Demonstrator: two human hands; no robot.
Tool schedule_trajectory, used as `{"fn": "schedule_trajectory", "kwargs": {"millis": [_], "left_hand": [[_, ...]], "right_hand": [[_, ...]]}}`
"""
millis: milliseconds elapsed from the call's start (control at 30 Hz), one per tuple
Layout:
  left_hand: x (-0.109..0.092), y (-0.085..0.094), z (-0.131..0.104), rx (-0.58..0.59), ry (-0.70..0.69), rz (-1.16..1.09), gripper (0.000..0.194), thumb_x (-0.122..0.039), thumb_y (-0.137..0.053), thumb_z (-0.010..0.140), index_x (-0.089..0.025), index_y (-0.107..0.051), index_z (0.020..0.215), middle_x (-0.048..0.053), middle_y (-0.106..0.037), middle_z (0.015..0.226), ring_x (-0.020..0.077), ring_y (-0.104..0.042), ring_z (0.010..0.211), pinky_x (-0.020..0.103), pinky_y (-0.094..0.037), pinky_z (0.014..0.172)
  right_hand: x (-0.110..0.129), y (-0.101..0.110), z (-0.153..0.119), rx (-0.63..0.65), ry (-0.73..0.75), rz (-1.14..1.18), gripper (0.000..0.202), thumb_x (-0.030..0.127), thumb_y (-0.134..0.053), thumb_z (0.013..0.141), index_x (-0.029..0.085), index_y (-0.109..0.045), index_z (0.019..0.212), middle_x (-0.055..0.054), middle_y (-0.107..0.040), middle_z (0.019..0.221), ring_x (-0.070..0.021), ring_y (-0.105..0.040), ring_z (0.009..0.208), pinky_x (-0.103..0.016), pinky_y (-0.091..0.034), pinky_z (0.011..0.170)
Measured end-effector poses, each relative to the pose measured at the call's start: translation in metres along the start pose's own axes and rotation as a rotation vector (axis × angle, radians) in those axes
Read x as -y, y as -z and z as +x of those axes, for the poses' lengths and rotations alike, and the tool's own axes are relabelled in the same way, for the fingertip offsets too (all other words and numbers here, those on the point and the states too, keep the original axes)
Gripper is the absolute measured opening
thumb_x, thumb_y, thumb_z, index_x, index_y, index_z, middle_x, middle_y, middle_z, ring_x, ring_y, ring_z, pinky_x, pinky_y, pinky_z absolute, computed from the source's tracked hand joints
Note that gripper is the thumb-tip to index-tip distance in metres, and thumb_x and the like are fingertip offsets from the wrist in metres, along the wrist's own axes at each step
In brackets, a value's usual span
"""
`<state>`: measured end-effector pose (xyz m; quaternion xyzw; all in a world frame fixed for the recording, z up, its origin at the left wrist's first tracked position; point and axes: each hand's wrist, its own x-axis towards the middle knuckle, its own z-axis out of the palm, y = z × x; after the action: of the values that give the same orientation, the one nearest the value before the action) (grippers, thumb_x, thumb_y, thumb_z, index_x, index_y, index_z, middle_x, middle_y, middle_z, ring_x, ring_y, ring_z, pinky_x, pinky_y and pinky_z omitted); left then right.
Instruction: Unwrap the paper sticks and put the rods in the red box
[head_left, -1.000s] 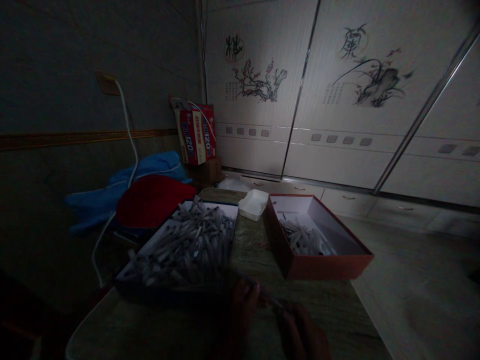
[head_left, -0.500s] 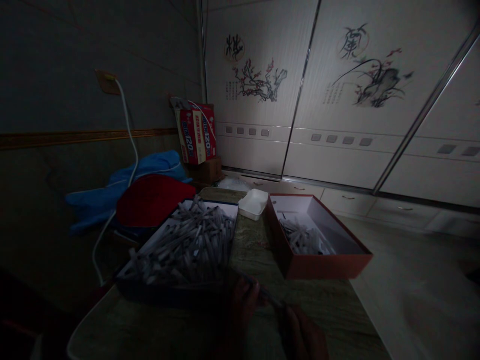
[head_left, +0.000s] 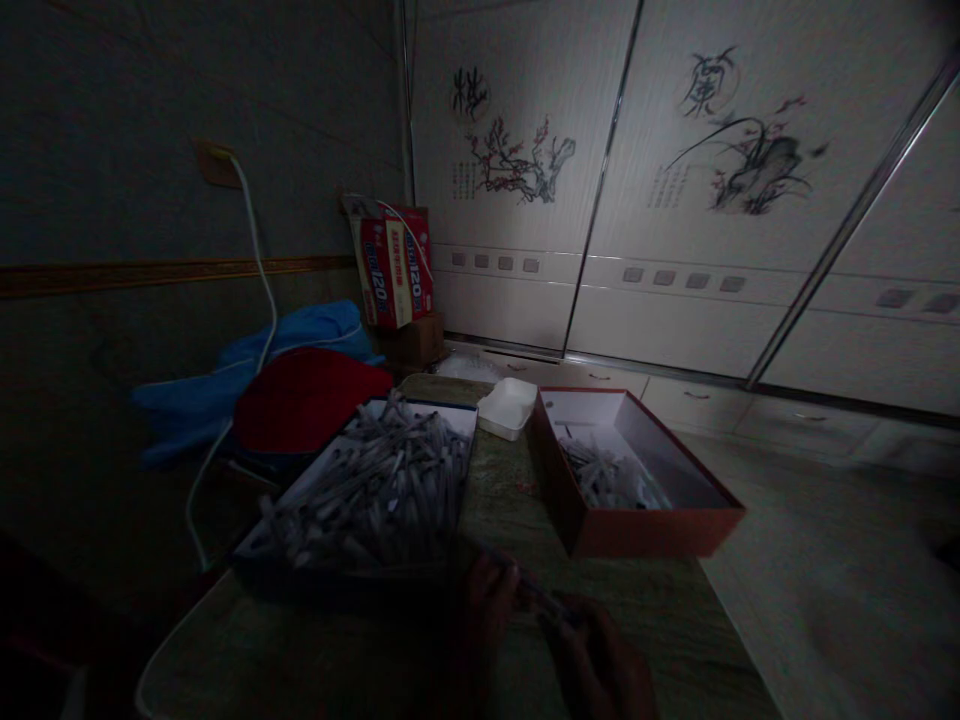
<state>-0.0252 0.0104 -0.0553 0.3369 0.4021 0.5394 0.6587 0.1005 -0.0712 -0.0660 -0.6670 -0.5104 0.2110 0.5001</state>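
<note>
My left hand (head_left: pixel 489 598) is closed around one end of a thin pen (head_left: pixel 538 597), just in front of the dark-rimmed box. My right hand (head_left: pixel 600 655) pinches the other end, lower and to the right. The pen slants between the two hands above the table; dim light blurs its details. Beside my left hand stands the dark blue box (head_left: pixel 352 588), heaped with loose pens (head_left: pixel 382 480) that look clear or whitish. An orange-brown box (head_left: pixel 652 533) with a white inside sits beyond my right hand and holds a smaller pile of similar pens (head_left: pixel 607 475).
A white foam tray (head_left: pixel 510 408) stands between the boxes on the greenish table (head_left: pixel 502 490). At the left lie a red round cushion (head_left: pixel 311 400), blue cloth (head_left: pixel 300 330) and a white cable (head_left: pixel 255 240). Cartons (head_left: pixel 394 265) stand by the sliding doors (head_left: pixel 510 150).
My right hand's fingers have shifted slightly on the pen, and more of the pen shows near them. My left hand and both boxes stay in place.
</note>
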Motion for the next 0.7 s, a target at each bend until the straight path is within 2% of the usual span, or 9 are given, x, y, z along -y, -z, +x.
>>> {"fn": "schedule_trajectory", "kwargs": {"millis": [67, 133, 267, 367, 500, 600, 700], "left_hand": [[-0.001, -0.001, 0.0, -0.018, 0.009, -0.008, 0.037, -0.045, -0.079, 0.053, -0.017, -0.063, 0.071, 0.001, -0.07, 0.066, 0.017, -0.066, 0.059, 0.026, -0.052, 0.053], [0.001, -0.002, 0.001, -0.031, 0.005, -0.016, 0.038, -0.045, -0.079, 0.051, -0.016, -0.062, 0.07, 0.0, -0.069, 0.062, 0.0155, -0.064, 0.055, 0.025, -0.051, 0.051], [0.005, -0.001, 0.005, -0.01, 0.013, -0.019, 0.04, -0.046, -0.08, 0.05, -0.016, -0.061, 0.067, 0.0, -0.068, 0.057, 0.0139, -0.061, 0.049, 0.024, -0.049, 0.047], [0.005, 0.0, 0.004, -0.013, 0.009, -0.054, 0.038, -0.044, -0.08, 0.052, -0.017, -0.062, 0.071, 0.001, -0.07, 0.063, 0.0163, -0.064, 0.055, 0.026, -0.052, 0.051], [0.003, 0.0, 0.004, -0.042, 0.017, -0.033, 0.037, -0.044, -0.08, 0.049, -0.016, -0.062, 0.066, 0.0, -0.068, 0.058, 0.0163, -0.064, 0.052, 0.026, -0.051, 0.048], [0.002, -0.001, 0.005, -0.076, 0.037, -0.048, 0.04, -0.044, -0.081, 0.046, -0.016, -0.062, 0.068, 0.0, -0.069, 0.059, 0.0164, -0.063, 0.051, 0.027, -0.051, 0.048], [-0.001, -0.003, 0.004, -0.086, 0.05, -0.083, 0.04, -0.044, -0.082, 0.045, -0.016, -0.062, 0.067, 0.001, -0.069, 0.06, 0.0168, -0.064, 0.052, 0.027, -0.051, 0.05]], "right_hand": [[-0.001, 0.0, 0.001, 0.013, 0.028, 0.022, 0.043, 0.059, -0.041, 0.082, 0.024, -0.066, 0.082, -0.005, -0.068, 0.07, -0.0183, -0.061, 0.058, -0.025, -0.046, 0.06], [-0.001, 0.0, 0.001, 0.033, 0.046, 0.038, 0.043, 0.057, -0.039, 0.084, 0.024, -0.063, 0.072, -0.003, -0.063, 0.062, -0.0163, -0.057, 0.052, -0.024, -0.044, 0.054], [0.003, 0.0, 0.002, 0.027, -0.025, 0.075, 0.035, 0.054, -0.045, 0.082, 0.024, -0.062, 0.078, 0.001, -0.058, 0.054, -0.0144, -0.054, 0.047, -0.022, -0.041, 0.05], [0.008, 0.001, 0.002, -0.005, -0.027, 0.082, 0.036, 0.056, -0.049, 0.079, 0.024, -0.065, 0.082, 0.001, -0.06, 0.055, -0.0148, -0.056, 0.048, -0.022, -0.043, 0.054], [0.01, 0.002, 0.003, 0.007, -0.016, 0.099, 0.039, 0.055, -0.044, 0.082, 0.024, -0.063, 0.068, 0.001, -0.057, 0.051, -0.0142, -0.054, 0.047, -0.021, -0.042, 0.052], [0.013, 0.003, 0.001, -0.006, -0.041, 0.135, 0.034, 0.053, -0.046, 0.081, 0.023, -0.063, 0.076, 0.001, -0.061, 0.058, -0.0149, -0.057, 0.052, -0.022, -0.042, 0.055], [0.019, 0.005, 0.0, -0.125, -0.125, 0.186, 0.033, 0.054, -0.056, 0.074, 0.022, -0.063, 0.082, -0.001, -0.067, 0.069, -0.0168, -0.061, 0.061, -0.023, -0.044, 0.059]]}}
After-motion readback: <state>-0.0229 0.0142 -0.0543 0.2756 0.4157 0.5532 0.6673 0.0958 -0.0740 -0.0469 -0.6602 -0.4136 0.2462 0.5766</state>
